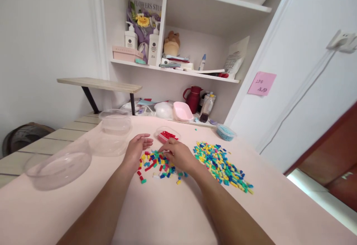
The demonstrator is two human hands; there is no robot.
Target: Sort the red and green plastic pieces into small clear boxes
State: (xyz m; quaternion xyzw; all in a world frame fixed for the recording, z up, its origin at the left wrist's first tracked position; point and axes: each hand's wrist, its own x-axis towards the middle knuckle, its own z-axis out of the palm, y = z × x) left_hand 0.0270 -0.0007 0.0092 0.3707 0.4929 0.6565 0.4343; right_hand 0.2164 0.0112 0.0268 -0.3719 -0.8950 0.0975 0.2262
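Small toy building bricks in red, blue, green, yellow and white lie in a loose pile on the pink tabletop. My left hand is at the pile's left edge, open, its fingers stretched to the right with nothing in them. Over the pile's right side, my right hand reaches down with fingers bent and apart, the fingertips at the bricks; its thumb is partly hidden. Just beyond both hands, a clear tub contains red bricks. A larger heap of mixed bricks spreads to the right of my right hand.
Clear plastic containers stand on the left of the table. A tub with light-blue pieces is at the back right. Along the far edge are a pink tray, a red jug and a bottle, below shelves.
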